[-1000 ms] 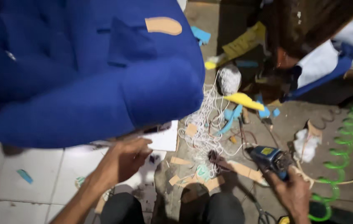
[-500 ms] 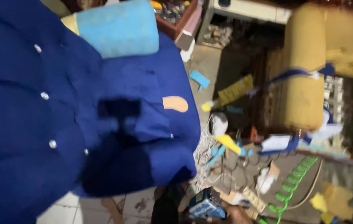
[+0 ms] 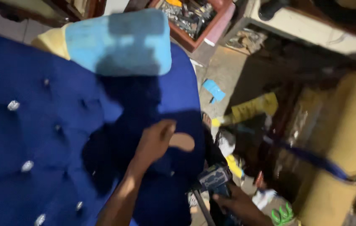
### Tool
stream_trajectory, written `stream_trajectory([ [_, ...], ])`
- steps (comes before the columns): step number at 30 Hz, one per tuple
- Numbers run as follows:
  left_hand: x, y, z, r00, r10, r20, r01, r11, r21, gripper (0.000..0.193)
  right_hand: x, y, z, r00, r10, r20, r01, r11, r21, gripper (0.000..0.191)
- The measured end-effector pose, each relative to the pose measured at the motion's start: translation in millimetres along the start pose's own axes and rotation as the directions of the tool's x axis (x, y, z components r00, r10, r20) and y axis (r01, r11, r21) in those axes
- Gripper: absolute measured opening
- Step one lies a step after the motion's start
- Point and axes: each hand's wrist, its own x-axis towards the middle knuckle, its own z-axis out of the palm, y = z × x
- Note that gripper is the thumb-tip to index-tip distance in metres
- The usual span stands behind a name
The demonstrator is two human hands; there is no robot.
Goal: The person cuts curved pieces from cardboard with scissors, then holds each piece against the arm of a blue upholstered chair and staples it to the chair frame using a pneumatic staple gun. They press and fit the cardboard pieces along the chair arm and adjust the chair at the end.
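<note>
We see our left hand (image 3: 155, 140) laid flat, fingers loosely spread and holding nothing, pressing on the deep blue upholstered cushion (image 3: 39, 138). The thumb points toward a small tan oval patch (image 3: 182, 142) just beside it on the fabric. Our forearm runs down from that hand to the bottom edge of the view.

Below and to the right of that hand, our right hand (image 3: 238, 205) has its grip closed around a blue and black staple gun (image 3: 215, 178), whose body rises above the knuckles, close to the cushion's lower edge.

Spreading left from the left hand, the blue cushion fills most of the view. It is tufted, with small shiny buttons (image 3: 13, 105) set in dimples. Above the hand, a block of light blue foam (image 3: 119, 42) sits at the cushion's top, with yellow foam (image 3: 52, 42) showing at its left end.

Further up, beyond the foam, stands a red tray (image 3: 217, 27) of dark metal bits. To the right of both hands the floor (image 3: 228, 71) is littered with blue and yellow scraps (image 3: 213, 90). At the far right stands a mustard-yellow padded piece (image 3: 345, 138) crossed by a dark blue strap (image 3: 312, 159), and a green coiled hose (image 3: 282, 215) lies near the right hand.
</note>
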Motion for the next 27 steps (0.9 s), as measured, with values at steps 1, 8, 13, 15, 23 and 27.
stream_trajectory([
  [1, 53.2, -2.2, 13.4, 0.996, 0.078, -0.043, -0.075, 0.995, 0.069, 0.026, 24.0, -16.5, -20.6, 0.997, -0.070, 0.018, 0.069, 0.997, 0.027, 0.068],
  [8, 392.2, -25.5, 126.8, 0.909, 0.294, -0.294, -0.203, 0.931, 0.303, 0.024, 121.0, -26.1, -130.3, 0.959, 0.254, -0.122, -0.233, 0.959, 0.164, 0.066],
  [13, 495.4, -37.0, 165.7, 0.955, -0.013, -0.297, 0.117, 0.934, 0.337, 0.034, 150.0, -3.3, -164.3, 0.949, 0.279, -0.144, -0.267, 0.958, 0.103, 0.063],
  [15, 506.9, -41.8, 171.5, 0.968, -0.107, -0.227, 0.201, 0.874, 0.443, 0.037, 149.8, -0.4, -173.7, 0.946, 0.299, -0.126, -0.288, 0.953, 0.096, 0.062],
  [23, 460.3, -31.0, 153.5, 0.963, 0.060, -0.264, 0.060, 0.902, 0.427, 0.051, 112.4, 0.5, -190.9, 0.891, 0.452, -0.049, -0.388, 0.812, 0.437, 0.058],
  [27, 366.7, -8.3, 145.3, 0.922, 0.121, -0.368, -0.050, 0.979, 0.197, 0.033, 70.0, -16.4, -191.6, 0.939, 0.333, -0.087, -0.210, 0.756, 0.620, 0.045],
])
